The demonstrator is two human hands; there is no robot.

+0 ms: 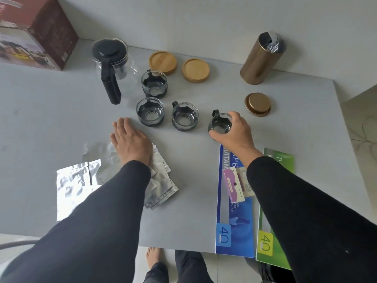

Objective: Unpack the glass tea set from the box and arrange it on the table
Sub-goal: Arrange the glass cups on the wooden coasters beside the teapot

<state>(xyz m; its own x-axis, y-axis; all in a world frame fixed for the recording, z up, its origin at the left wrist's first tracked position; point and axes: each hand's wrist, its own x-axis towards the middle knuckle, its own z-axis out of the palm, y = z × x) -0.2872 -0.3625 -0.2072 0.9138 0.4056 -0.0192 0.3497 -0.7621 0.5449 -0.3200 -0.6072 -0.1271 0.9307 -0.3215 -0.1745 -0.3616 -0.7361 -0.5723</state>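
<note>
A glass teapot (110,58) with a black lid and black handle stands at the back left of the grey table (193,201). Three glass cups in black holders sit near the middle: one (154,83) behind, one (150,111) in front of it, and one (185,116) to its right. My right hand (234,131) grips a fourth glass cup (220,124) by its rim, right of the others. My left hand (130,139) lies flat and open on the table and on silver foil packets (161,180). Two bamboo coasters (162,62) (195,70) lie behind the cups.
The dark red tea set box (36,31) stands at the far left corner. A gold canister (262,58) is open at the back right, its gold lid (258,104) in front of it. Blue (234,221) and green (267,242) folders and a small purple box (233,183) lie at the front right.
</note>
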